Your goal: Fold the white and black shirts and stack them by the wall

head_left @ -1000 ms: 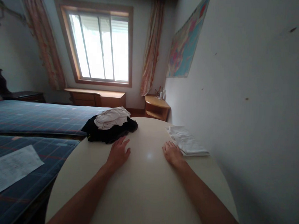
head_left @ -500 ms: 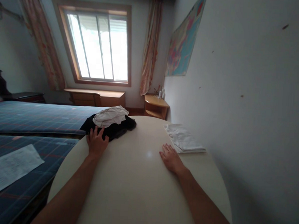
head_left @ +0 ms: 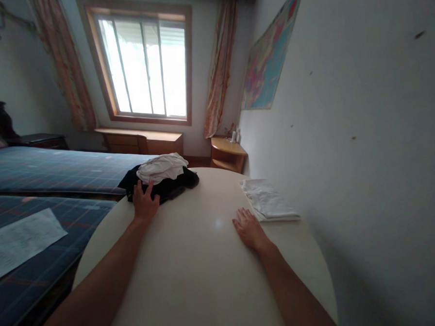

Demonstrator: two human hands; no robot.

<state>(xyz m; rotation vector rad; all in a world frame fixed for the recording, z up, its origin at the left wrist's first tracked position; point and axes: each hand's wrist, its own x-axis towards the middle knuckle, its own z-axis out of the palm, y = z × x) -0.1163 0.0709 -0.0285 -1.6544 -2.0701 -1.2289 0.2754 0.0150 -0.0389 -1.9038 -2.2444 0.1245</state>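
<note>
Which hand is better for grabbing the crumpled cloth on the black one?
Probably the left hand: it's at the black cloth, close to the crumpled cloth. The right hand is farther off, near the folded cloth.

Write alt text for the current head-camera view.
A person's left hand is at a black cloth topped by a crumpled white cloth on a rounded cream table; the right hand lies near a folded white cloth.

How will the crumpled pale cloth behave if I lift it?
The crumpled pale cloth looks floppy, its folds slumping loosely. It is probably light, the fabric appearing thin. It may slide over the black cloth, since it seems merely heaped on top.
</note>
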